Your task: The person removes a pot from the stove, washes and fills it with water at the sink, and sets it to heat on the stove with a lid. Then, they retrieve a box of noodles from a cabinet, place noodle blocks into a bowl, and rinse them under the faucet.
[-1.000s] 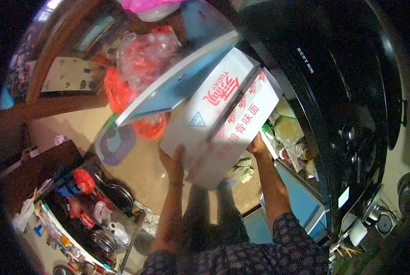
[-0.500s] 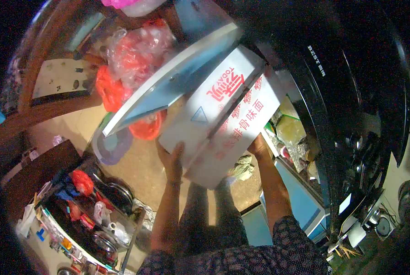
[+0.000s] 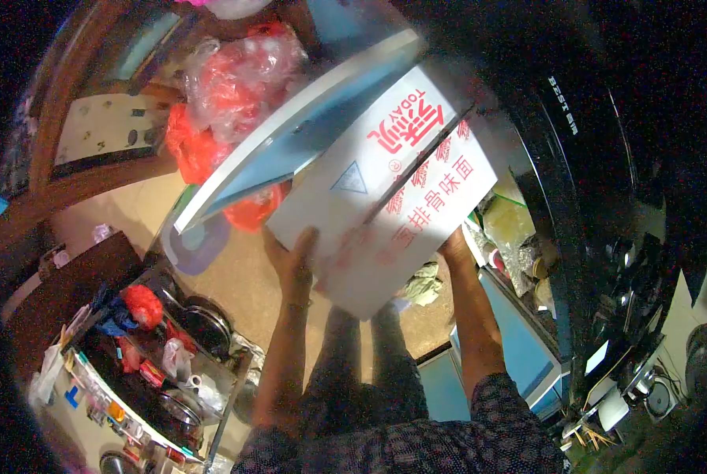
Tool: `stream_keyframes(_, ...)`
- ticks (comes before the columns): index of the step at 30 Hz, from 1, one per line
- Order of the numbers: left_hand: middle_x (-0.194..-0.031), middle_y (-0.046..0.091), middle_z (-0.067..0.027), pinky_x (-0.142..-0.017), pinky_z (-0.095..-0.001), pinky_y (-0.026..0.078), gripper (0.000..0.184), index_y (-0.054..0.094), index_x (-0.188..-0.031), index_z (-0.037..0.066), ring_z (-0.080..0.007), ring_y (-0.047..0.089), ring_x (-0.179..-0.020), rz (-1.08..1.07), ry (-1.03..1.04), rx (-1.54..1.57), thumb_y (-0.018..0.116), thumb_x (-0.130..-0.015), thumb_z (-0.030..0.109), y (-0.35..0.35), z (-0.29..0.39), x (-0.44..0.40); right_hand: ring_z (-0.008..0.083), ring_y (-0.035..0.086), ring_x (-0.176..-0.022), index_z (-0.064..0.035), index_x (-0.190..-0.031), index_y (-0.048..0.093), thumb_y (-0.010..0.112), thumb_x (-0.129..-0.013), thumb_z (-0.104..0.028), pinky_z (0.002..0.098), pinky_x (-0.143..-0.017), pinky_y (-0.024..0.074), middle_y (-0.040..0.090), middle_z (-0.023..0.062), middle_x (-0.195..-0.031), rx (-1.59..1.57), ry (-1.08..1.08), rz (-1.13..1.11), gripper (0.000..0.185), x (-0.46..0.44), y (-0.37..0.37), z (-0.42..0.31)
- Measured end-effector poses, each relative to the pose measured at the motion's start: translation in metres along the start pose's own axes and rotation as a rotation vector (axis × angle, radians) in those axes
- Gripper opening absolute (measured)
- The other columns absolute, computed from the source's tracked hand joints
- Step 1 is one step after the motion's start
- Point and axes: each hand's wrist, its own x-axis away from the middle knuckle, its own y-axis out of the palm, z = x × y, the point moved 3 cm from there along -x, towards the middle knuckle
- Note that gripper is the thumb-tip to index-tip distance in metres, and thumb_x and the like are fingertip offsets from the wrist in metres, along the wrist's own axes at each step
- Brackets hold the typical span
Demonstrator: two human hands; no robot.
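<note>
A white cardboard box (image 3: 393, 189) with red printing and a dark seam down its middle is held up at a tilt in front of my body. My left hand (image 3: 294, 251) grips its lower left side, thumb on the face. At the lower right side, my right hand (image 3: 454, 243) holds the box, its fingers partly hidden behind it. The box's upper left edge lies close beside an open blue cabinet door (image 3: 290, 130) with a pale edge; whether they touch I cannot tell.
Red and clear plastic bags (image 3: 243, 79) hang behind the door. An open drawer (image 3: 519, 237) with packets is at right, under a black glossy surface (image 3: 606, 182). A rack (image 3: 164, 355) with pans and bags stands lower left; a crumpled cloth (image 3: 423, 284) lies on the floor.
The box has shifted slightly up and to the right in the view, with both hands still on it. The lettering on the black surface has moved right and down.
</note>
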Motion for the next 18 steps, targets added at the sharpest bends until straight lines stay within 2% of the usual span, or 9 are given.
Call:
stream_keyframes(4,-0.119,0.053,-0.0131,-0.092,-0.0359,0.044,0.067,0.039,-0.129,0.002,-0.025,0.052,-0.106,-0.01,-0.033,0.086,0.073,-0.072,0.011,0.042,-0.012,-0.024,0.0269,0.055,-0.113,-0.0041,-0.132,0.045,0.048,-0.089,-0.053,0.0432,-0.094,0.0458,0.056,0.0127,-0.126,-0.155,0.082,-0.033,0.065,-0.046,-0.03,-0.019)
stream_keyframes(6,-0.123,0.049,-0.0145,-0.094,-0.0361,0.043,0.07,0.036,-0.131,0.002,-0.0259,0.05,-0.11,-0.02,0.101,0.076,0.073,-0.073,0.014,0.064,-0.003,-0.036,0.0271,0.055,-0.114,-0.0041,-0.132,0.045,0.044,-0.091,-0.054,0.0435,-0.095,0.0455,0.055,0.0113,-0.127,-0.128,0.002,0.012,0.065,-0.046,-0.02,-0.038)
stream_keyframes(8,-0.126,0.045,-0.0158,-0.095,-0.0367,0.042,0.074,0.032,-0.134,0.002,-0.0266,0.047,-0.113,-0.013,0.051,0.085,0.073,-0.074,0.015,0.084,-0.005,-0.046,0.0273,0.055,-0.113,-0.0041,-0.132,0.045,0.04,-0.093,-0.053,0.0446,-0.096,0.0452,0.056,0.0108,-0.127,-0.196,0.019,-0.013,0.063,-0.059,-0.019,-0.048)
stream_keyframes(10,-0.128,0.044,-0.0165,-0.097,-0.036,0.04,0.09,0.021,-0.143,0.0,-0.027,0.05,-0.111,-0.091,0.088,0.202,0.074,-0.07,0.012,0.108,-0.002,-0.055,0.0288,0.054,-0.115,-0.0041,-0.134,0.043,0.038,-0.093,-0.052,0.0462,-0.097,0.0436,0.054,0.0121,-0.129,-0.505,-0.136,-0.558,0.063,-0.068,-0.021,-0.056)
stream_keyframes(12,-0.126,0.045,-0.0165,-0.097,-0.0361,0.04,0.091,0.02,-0.143,0.0,-0.0268,0.05,-0.111,-0.051,0.09,0.165,0.074,-0.07,0.011,0.132,-0.002,-0.06,0.0271,0.046,-0.121,-0.0083,-0.133,0.044,0.041,-0.094,-0.047,0.0446,-0.102,0.038,0.05,0.0101,-0.131,-0.416,-0.161,-0.549,0.055,-0.035,0.05,-0.085)
stream_keyframes(13,-0.124,0.046,-0.0165,-0.098,-0.0362,0.039,0.092,0.019,-0.143,0.0,-0.0266,0.05,-0.11,-0.012,0.094,0.129,0.074,-0.07,0.01,0.144,-0.001,-0.063,0.0278,0.046,-0.121,-0.0086,-0.134,0.043,0.04,-0.094,-0.048,0.045,-0.102,0.0373,0.05,0.0097,-0.132,-0.342,-0.238,-0.15,0.057,-0.048,0.018,-0.077)
stream_keyframes(16,-0.125,0.044,-0.0182,-0.097,-0.0369,0.04,0.092,0.02,-0.141,-0.002,-0.0272,0.048,-0.113,0.023,-0.007,0.393,0.075,-0.068,0.01,0.171,0.037,-0.073,0.0321,0.045,-0.122,-0.0099,-0.139,0.037,0.036,-0.093,-0.057,0.0477,-0.102,0.0361,0.047,0.0103,-0.135,-0.308,-0.279,0.107,0.065,-0.021,0.036,-0.08)
stream_keyframes(17,-0.125,0.043,-0.0196,-0.095,-0.0371,0.041,0.092,0.021,-0.139,-0.005,-0.0268,0.047,-0.114,0.091,0.081,0.281,0.076,-0.067,0.01,0.178,0.031,-0.083,0.0321,0.045,-0.122,-0.0099,-0.139,0.037,0.036,-0.093,-0.057,0.0477,-0.102,0.0361,0.047,0.0103,-0.135,-0.308,-0.279,0.104,0.065,-0.007,0.04,-0.079)
stream_keyframes(18,-0.125,0.043,-0.0196,-0.095,-0.0371,0.041,0.092,0.021,-0.139,-0.005,-0.0268,0.047,-0.114,0.091,0.086,0.281,0.076,-0.067,0.01,0.184,0.028,-0.089,0.0334,0.043,-0.124,-0.0105,-0.14,0.035,0.034,-0.092,-0.06,0.0488,-0.104,0.0335,0.046,0.0104,-0.137,-0.324,-0.149,0.073,0.069,0.007,0.044,-0.073)
